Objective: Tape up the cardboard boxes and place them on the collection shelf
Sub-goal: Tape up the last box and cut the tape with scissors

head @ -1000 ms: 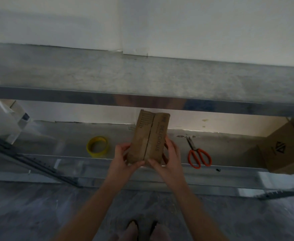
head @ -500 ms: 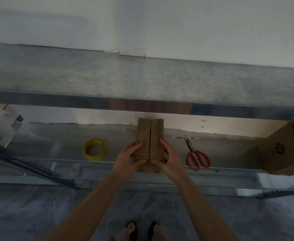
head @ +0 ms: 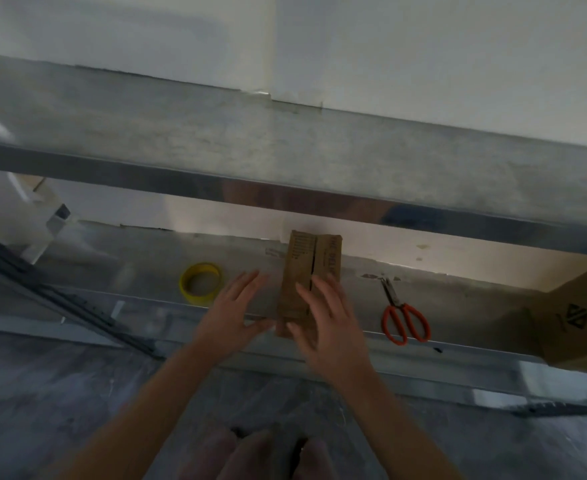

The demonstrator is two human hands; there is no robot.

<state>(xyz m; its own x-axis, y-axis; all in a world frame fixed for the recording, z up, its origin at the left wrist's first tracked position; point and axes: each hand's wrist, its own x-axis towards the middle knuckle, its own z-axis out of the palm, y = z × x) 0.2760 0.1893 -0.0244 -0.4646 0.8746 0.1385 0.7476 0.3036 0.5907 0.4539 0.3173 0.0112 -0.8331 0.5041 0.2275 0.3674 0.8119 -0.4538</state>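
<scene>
Cardboard box lies by 2 flat, splayed hands.

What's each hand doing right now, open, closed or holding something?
Left hand: open, fingers spread, beside the cardboard box, holding nothing.
Right hand: open, fingers straight over the box; contact cannot be told.

Two boxes in view, a narrow brown cardboard box and a large brown cardboard carton, plus one yellow tape roll and one pair of orange-handled scissors.
</scene>
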